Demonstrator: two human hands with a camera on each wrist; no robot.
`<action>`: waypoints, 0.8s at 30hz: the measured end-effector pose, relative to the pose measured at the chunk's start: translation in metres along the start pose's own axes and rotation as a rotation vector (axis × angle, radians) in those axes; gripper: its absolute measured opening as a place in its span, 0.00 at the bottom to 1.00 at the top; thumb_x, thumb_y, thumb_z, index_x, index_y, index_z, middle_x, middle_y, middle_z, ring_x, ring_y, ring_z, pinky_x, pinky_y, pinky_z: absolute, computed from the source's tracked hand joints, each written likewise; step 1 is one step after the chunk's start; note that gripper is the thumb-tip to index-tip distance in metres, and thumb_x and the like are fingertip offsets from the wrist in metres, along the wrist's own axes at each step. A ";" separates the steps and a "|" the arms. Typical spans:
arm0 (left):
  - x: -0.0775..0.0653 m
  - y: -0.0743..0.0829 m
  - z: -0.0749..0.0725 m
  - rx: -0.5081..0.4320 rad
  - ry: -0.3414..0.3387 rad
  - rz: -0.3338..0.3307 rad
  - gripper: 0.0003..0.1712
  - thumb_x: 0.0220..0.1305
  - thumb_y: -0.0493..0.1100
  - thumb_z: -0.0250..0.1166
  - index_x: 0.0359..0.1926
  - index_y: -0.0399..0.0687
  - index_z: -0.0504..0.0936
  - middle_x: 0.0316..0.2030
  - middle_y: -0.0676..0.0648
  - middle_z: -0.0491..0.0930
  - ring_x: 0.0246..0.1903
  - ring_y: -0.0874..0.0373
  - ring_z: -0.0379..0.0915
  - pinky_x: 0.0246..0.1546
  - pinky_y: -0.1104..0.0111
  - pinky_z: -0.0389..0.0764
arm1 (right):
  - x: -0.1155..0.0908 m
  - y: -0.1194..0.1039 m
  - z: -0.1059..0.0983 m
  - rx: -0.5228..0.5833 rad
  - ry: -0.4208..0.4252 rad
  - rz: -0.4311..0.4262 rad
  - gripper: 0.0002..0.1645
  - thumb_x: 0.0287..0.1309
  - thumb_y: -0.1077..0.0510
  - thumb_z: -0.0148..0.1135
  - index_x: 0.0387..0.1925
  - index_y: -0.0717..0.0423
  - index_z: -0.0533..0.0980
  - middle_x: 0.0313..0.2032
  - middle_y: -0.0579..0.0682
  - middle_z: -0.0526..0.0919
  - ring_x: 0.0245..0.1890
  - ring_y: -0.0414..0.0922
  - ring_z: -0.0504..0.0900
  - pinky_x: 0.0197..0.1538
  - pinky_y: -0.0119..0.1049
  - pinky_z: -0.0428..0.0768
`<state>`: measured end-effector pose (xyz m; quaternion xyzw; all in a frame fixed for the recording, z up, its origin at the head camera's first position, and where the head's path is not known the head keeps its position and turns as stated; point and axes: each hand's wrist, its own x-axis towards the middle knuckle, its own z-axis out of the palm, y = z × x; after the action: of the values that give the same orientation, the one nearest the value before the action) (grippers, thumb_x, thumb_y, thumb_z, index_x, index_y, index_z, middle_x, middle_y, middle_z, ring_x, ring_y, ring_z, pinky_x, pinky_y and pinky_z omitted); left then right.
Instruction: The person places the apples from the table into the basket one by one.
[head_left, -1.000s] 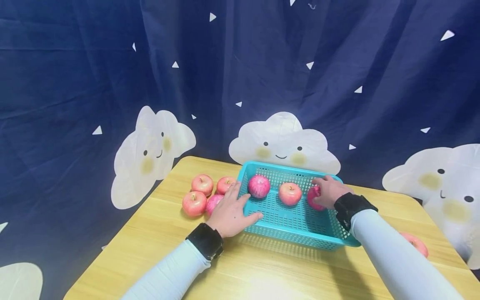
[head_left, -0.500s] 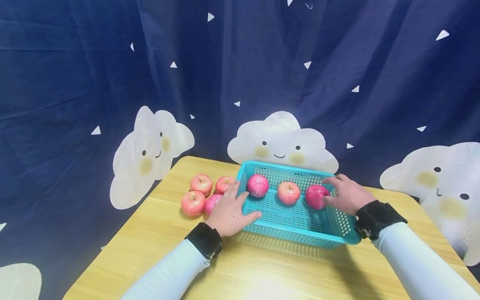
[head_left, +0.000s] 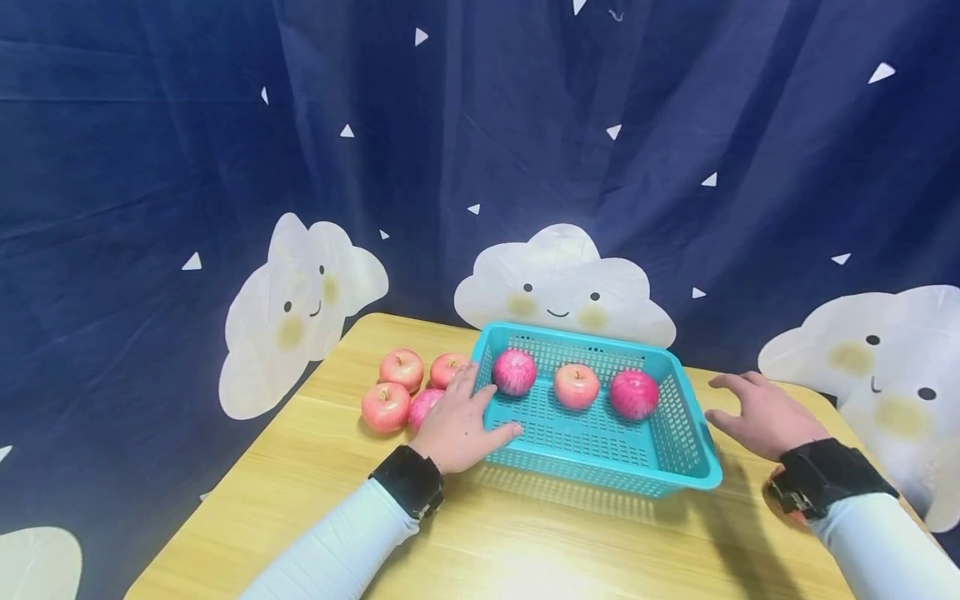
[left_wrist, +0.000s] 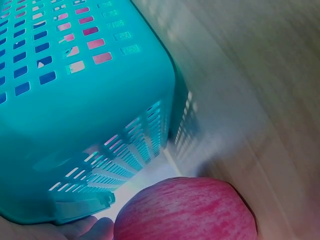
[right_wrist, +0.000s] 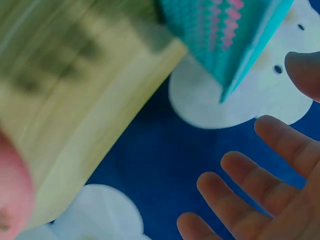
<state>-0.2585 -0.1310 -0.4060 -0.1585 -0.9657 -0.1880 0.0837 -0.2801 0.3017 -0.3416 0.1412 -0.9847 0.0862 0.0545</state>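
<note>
A teal plastic basket (head_left: 592, 468) holds a row of 3 apples: a dark pink apple (head_left: 514, 372), a paler apple (head_left: 576, 387) and another dark pink apple (head_left: 634, 395). My left hand (head_left: 459, 425) rests on the basket's left rim with its fingers spread. Right beside that hand, outside the basket, sits a pink apple (left_wrist: 185, 212). To the right of the basket, my right hand (head_left: 772, 417) hovers with fingers apart and nothing in them. Beneath its wrist an apple (head_left: 783, 500) on the table is mostly hidden.
Left of the basket, a pale apple (head_left: 401, 370), a second apple (head_left: 386, 407) and a third apple (head_left: 447, 370) cluster on the wooden table (head_left: 315, 475). A dark blue curtain (head_left: 420, 150) with cloud prints hangs behind the table's far edge.
My right hand has let go of the dark pink apple at the basket's right end and drawn out rightward past the rim. The left hand stays at the left rim.
</note>
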 end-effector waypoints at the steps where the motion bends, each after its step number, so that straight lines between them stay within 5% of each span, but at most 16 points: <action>1: 0.000 0.000 0.000 -0.003 0.000 0.001 0.53 0.61 0.79 0.54 0.72 0.45 0.71 0.78 0.37 0.50 0.78 0.44 0.41 0.69 0.44 0.60 | -0.003 0.004 0.001 -0.006 0.002 0.008 0.34 0.61 0.45 0.67 0.60 0.64 0.74 0.57 0.73 0.72 0.51 0.72 0.77 0.47 0.68 0.76; 12: 0.000 -0.001 0.001 -0.001 -0.004 -0.003 0.53 0.60 0.79 0.53 0.72 0.46 0.71 0.78 0.38 0.50 0.78 0.45 0.41 0.70 0.45 0.60 | -0.039 0.053 0.021 -0.017 -0.037 0.097 0.36 0.61 0.43 0.67 0.59 0.68 0.74 0.55 0.79 0.69 0.53 0.79 0.68 0.46 0.72 0.72; 24: 0.000 0.000 0.001 0.005 -0.011 -0.012 0.52 0.60 0.80 0.52 0.71 0.47 0.72 0.78 0.39 0.50 0.78 0.45 0.41 0.69 0.44 0.60 | -0.056 0.083 0.048 -0.014 -0.081 0.161 0.33 0.59 0.45 0.68 0.53 0.70 0.76 0.48 0.81 0.72 0.46 0.76 0.74 0.44 0.69 0.75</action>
<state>-0.2591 -0.1308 -0.4065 -0.1534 -0.9675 -0.1852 0.0776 -0.2550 0.3864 -0.4089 0.0645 -0.9949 0.0777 0.0086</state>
